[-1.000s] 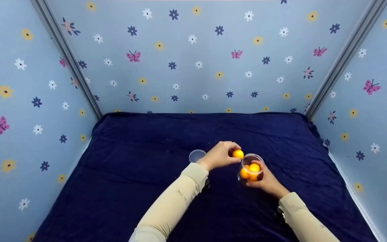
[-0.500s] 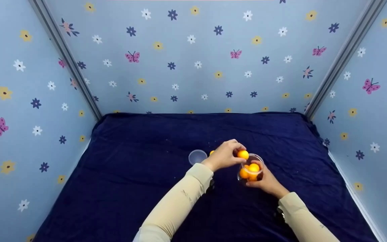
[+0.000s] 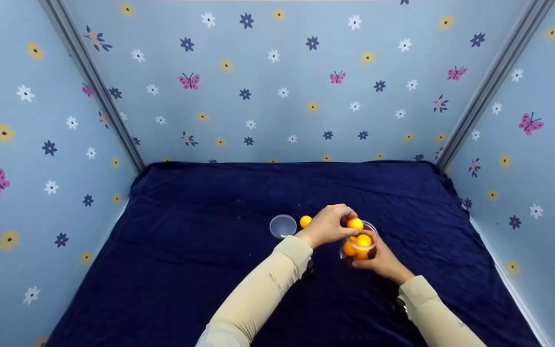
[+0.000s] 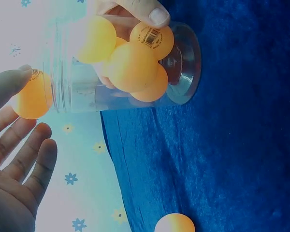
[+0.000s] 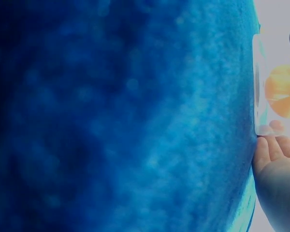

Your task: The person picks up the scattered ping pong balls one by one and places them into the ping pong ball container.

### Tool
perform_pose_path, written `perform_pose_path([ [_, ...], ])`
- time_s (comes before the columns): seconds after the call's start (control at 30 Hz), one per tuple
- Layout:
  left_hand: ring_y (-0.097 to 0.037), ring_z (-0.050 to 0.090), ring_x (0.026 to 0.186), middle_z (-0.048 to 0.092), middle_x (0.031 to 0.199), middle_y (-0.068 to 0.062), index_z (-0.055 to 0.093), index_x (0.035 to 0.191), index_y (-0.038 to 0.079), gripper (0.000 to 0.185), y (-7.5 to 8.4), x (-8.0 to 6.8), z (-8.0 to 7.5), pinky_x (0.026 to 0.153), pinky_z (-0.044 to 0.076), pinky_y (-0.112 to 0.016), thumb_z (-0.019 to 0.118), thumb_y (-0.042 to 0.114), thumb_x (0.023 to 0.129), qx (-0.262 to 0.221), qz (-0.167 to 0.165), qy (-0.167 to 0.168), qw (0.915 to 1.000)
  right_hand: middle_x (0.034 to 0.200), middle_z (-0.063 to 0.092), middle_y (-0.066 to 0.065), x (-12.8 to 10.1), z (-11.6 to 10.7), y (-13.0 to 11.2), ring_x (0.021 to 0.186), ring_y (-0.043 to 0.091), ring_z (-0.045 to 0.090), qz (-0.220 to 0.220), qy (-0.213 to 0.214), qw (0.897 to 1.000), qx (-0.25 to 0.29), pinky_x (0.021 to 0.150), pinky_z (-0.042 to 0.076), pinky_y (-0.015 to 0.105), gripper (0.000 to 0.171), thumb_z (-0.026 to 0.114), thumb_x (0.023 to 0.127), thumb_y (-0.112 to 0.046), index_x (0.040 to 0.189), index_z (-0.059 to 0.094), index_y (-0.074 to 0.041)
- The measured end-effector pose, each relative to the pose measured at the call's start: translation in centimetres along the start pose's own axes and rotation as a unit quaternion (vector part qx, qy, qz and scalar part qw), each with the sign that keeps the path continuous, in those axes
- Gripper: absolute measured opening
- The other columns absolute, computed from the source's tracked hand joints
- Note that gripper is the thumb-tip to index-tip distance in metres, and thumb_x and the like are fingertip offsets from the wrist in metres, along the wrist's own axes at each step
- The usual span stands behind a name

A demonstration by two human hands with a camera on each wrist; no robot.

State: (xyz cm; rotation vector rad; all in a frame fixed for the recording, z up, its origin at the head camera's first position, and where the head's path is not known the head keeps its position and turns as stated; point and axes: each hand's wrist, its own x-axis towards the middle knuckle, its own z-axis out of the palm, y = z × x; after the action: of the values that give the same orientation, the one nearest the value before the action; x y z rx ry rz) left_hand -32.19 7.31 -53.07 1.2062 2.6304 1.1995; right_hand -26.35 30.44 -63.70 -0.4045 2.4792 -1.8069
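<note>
My left hand point(image 3: 328, 225) pinches an orange ping-pong ball point(image 4: 33, 95) between thumb and fingers, right at the mouth of a clear plastic jar point(image 4: 82, 92). Several more orange balls point(image 4: 133, 67) lie in the jar's lower part, with printed marks on one of them. Around the jar's side curls my right hand point(image 3: 382, 258), holding it on the cloth; its thumb shows across the wall in the left wrist view. That hand and the jar's base also appear at the edge of the right wrist view, where the picture is washed out.
One loose orange ball point(image 3: 305, 221) sits on the dark blue cloth point(image 3: 200, 250), just left of my left hand. Beside it lies a round clear lid point(image 3: 283, 226). Flower-patterned walls point(image 3: 277, 86) enclose the cloth at the back and both sides.
My left hand has moved right with its ball, from beside the jar to over its mouth. The loose ball by the lid has come into view. My right hand and the jar stay put.
</note>
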Motion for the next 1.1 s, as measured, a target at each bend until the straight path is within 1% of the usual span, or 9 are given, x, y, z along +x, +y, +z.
perform_pose_path([
  [0.17,-0.019,0.074,0.100,0.077,0.111,-0.006,0.078,0.119,0.007,0.029,0.0,0.2,0.4,0.087,0.057,-0.018,0.086,0.022,0.096,0.018,-0.002,-0.004,0.9998,0.141,0.057,0.025,0.0,-0.1,0.1,0.112,0.006,0.065,0.001,-0.002,1.000,-0.006,0.098,0.053,0.020,0.090,0.095,0.075,0.004,0.151,0.047,0.001],
  [0.3,-0.020,0.073,0.101,0.077,0.111,-0.006,0.078,0.119,0.007,0.029,-0.2,0.3,0.8,0.089,0.056,-0.020,0.087,0.022,0.095,0.036,-0.002,-0.006,0.9993,0.140,0.059,0.023,0.0,0.0,0.1,0.112,0.007,0.064,0.002,0.004,1.000,-0.025,0.099,0.052,0.020,0.091,0.097,0.075,0.001,0.151,0.048,-0.001],
  [0.53,-0.020,0.073,0.101,0.076,0.112,-0.007,0.079,0.119,0.007,0.029,-0.2,0.4,1.5,0.090,0.057,-0.021,0.087,0.021,0.094,0.053,-0.012,-0.001,0.9985,0.144,0.058,0.021,0.1,0.0,0.0,0.115,0.010,0.062,0.005,0.010,0.999,-0.042,0.102,0.049,0.020,0.091,0.098,0.074,-0.001,0.152,0.050,-0.002],
  [0.73,-0.020,0.075,0.099,0.074,0.110,-0.008,0.078,0.118,0.006,0.027,-0.2,0.4,1.7,0.085,0.057,-0.019,0.085,0.015,0.093,0.043,-0.027,0.007,0.9987,0.152,0.052,0.024,0.2,0.0,0.1,0.121,0.005,0.058,-0.014,0.016,1.000,-0.023,0.103,0.047,0.016,0.091,0.097,0.072,0.003,0.150,0.050,0.003],
  [0.83,-0.019,0.074,0.097,0.074,0.108,-0.008,0.078,0.118,0.006,0.026,-0.2,0.4,1.7,0.083,0.056,-0.018,0.085,0.016,0.094,0.041,-0.027,0.009,0.9988,0.150,0.052,0.025,0.2,0.0,0.1,0.120,0.004,0.059,-0.014,0.015,1.000,-0.017,0.102,0.047,0.015,0.091,0.097,0.071,0.004,0.149,0.049,0.005],
  [0.97,-0.020,0.074,0.095,0.074,0.107,-0.009,0.078,0.117,0.006,0.024,-0.2,0.3,1.7,0.082,0.056,-0.018,0.082,0.016,0.095,0.044,-0.021,0.012,0.9987,0.145,0.056,0.024,0.2,0.1,0.0,0.119,0.005,0.058,0.005,0.023,0.999,-0.036,0.103,0.045,0.016,0.092,0.099,0.070,0.001,0.149,0.051,0.002],
  [1.1,-0.022,0.075,0.097,0.075,0.109,-0.010,0.077,0.117,0.005,0.022,-0.2,0.1,1.3,0.084,0.057,-0.020,0.079,0.017,0.099,0.039,-0.015,0.016,0.9990,0.145,0.057,0.024,0.1,0.0,-0.2,0.120,0.008,0.057,0.006,0.027,0.998,-0.055,0.105,0.044,0.017,0.092,0.099,0.070,0.000,0.149,0.051,0.001],
])
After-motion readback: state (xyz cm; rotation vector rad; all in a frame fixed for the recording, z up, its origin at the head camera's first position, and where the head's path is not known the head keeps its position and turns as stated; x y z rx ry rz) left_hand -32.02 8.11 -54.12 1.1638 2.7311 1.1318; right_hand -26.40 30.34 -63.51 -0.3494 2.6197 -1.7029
